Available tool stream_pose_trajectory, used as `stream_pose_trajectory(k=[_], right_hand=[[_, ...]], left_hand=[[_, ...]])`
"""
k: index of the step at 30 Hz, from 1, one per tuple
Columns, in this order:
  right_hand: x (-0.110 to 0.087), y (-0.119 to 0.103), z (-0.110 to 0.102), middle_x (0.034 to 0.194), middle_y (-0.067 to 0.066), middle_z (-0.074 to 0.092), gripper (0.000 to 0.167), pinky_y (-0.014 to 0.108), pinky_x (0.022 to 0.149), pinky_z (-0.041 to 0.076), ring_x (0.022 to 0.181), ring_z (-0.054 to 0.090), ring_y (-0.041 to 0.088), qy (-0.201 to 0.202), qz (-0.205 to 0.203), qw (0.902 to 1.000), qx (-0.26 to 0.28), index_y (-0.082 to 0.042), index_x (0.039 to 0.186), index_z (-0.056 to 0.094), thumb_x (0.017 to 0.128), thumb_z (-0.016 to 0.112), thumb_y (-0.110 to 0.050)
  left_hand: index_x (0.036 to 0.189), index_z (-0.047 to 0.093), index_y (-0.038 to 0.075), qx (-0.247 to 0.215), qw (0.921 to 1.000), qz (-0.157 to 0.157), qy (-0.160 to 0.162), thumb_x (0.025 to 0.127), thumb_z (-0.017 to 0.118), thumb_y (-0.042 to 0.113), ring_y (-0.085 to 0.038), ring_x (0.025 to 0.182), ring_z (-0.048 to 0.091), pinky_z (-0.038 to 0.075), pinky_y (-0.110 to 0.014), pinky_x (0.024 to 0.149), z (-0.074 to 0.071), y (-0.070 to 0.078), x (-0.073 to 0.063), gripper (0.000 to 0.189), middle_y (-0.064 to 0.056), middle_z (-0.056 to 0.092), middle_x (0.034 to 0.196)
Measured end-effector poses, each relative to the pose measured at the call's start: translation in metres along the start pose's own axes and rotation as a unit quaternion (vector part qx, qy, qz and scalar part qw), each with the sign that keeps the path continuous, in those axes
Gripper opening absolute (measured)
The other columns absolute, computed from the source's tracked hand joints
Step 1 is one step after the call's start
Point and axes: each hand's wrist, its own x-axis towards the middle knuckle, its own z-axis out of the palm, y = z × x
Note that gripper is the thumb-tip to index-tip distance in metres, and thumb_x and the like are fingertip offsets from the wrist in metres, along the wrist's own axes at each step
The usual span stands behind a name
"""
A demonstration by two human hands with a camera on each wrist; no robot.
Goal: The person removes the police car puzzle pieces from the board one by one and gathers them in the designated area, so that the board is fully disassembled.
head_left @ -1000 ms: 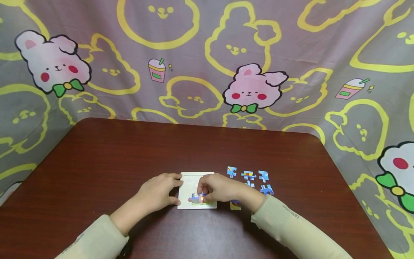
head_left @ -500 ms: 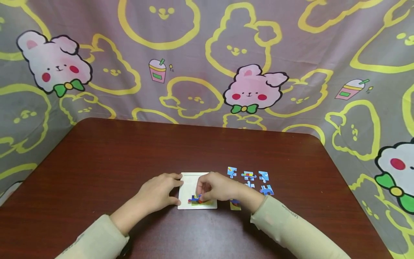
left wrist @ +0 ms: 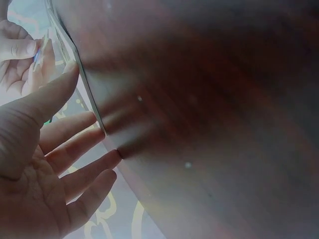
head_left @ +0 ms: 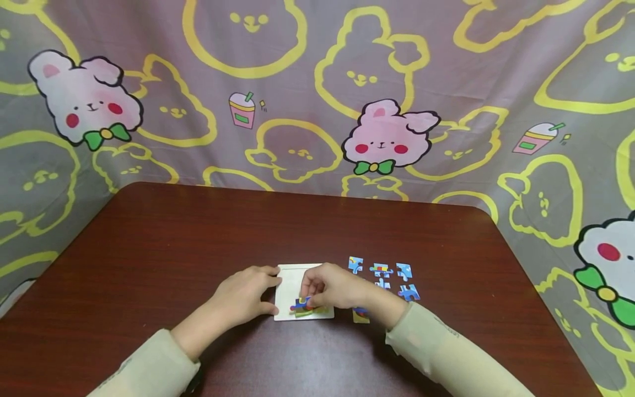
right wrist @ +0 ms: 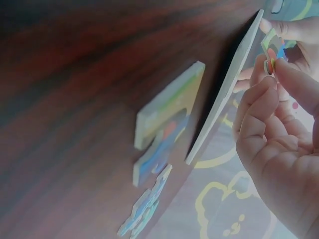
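In the head view a white puzzle tray (head_left: 290, 281) lies on the table. My left hand (head_left: 246, 290) rests at its left edge; the thumb and fairly straight fingertips touch the rim, as the left wrist view shows. Over the lower part of the tray, my right hand (head_left: 333, 285) pinches a jigsaw piece (head_left: 300, 304) between thumb and fingers. Blue, red and green print shows on this piece, which is held tilted in the right wrist view. Part of the tray's right side is hidden behind the right hand.
Several blue jigsaw pieces (head_left: 409, 292) lie loose to the right of the tray. Another piece, yellow and blue (right wrist: 167, 117), lies close beside the tray, partly under the right wrist in the head view. A patterned curtain (head_left: 297, 82) hangs behind the brown table (head_left: 198, 231).
The jigsaw piece in my right hand has tipped from facing the camera to a steeper tilt, with its left end shifting slightly. My left hand stays at the tray's edge.
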Motion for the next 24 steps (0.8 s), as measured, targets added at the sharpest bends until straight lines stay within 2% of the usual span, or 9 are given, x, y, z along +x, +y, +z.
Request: stream_pose_trajectory(k=[10,24], right_hand=[[-0.015,0.007,-0.009,0.077,0.003,0.066,0.007,0.019,0.067,0.050,0.070,0.056,0.003,0.012,-0.015,0.9998,0.001,-0.003,0.089,0.066,0.086,0.071,0.001],[-0.041,0.018,-0.019,0.076,0.000,0.066,0.007,0.021,0.070,0.050,0.072,0.057,0.005,0.033,0.010,0.9994,0.010,-0.005,0.090,0.065,0.088,0.071,-0.001]], left_hand=[[0.119,0.072,0.006,0.001,1.0000,0.000,-0.001,0.073,0.088,0.028,-0.033,0.121,0.062,0.052,-0.050,0.097,0.001,0.000,0.000,0.053,-0.012,0.065,0.133],[0.119,0.072,0.007,0.005,1.0000,0.008,0.002,0.072,0.088,0.028,-0.034,0.120,0.063,0.053,-0.050,0.095,0.001,-0.002,0.001,0.054,-0.011,0.066,0.132]])
